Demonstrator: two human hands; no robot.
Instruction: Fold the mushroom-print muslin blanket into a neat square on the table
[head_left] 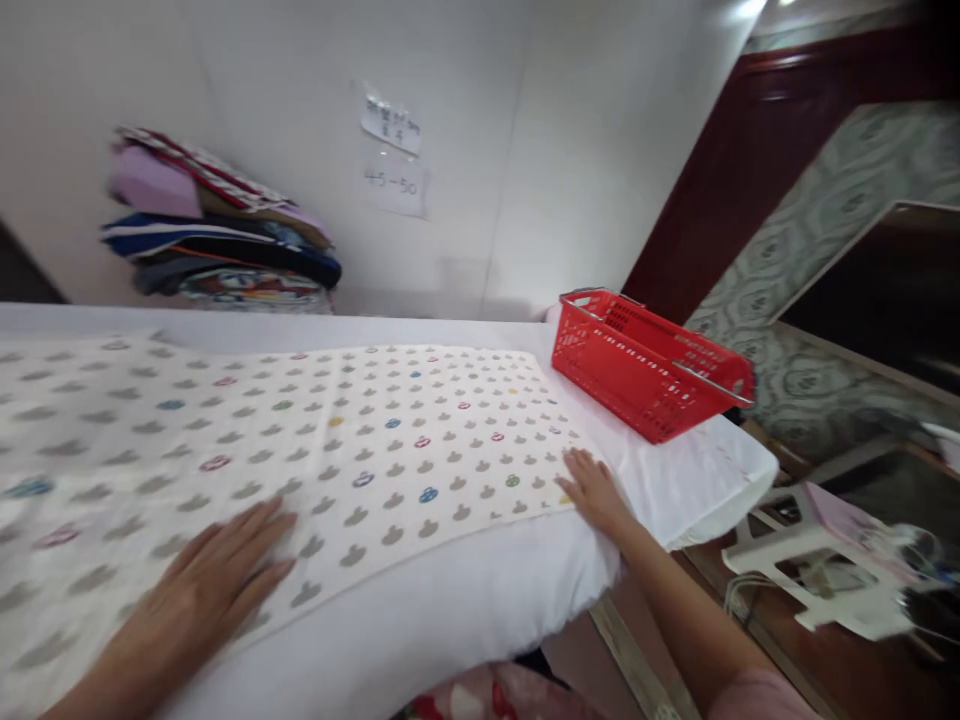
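A long white cloth (390, 460) printed with grey and coloured mushroom-like shapes lies spread over a white-covered table. My left hand (202, 585) rests flat on the cloth near its front edge, fingers stretched out. At the cloth's right end, my right hand (594, 487) lies on the corner with its fingers extended. Neither hand grasps anything that I can see. The cloth looks mostly flat, with a faint crease across it left of the middle.
A red plastic basket (637, 360) with wire handles stands at the table's right end. Folded fabrics (225, 220) are stacked at the back left. Paper notes (394, 150) hang on the wall. A white plastic stool (832, 560) stands lower right. The white table cover (420, 640) hangs over the front edge.
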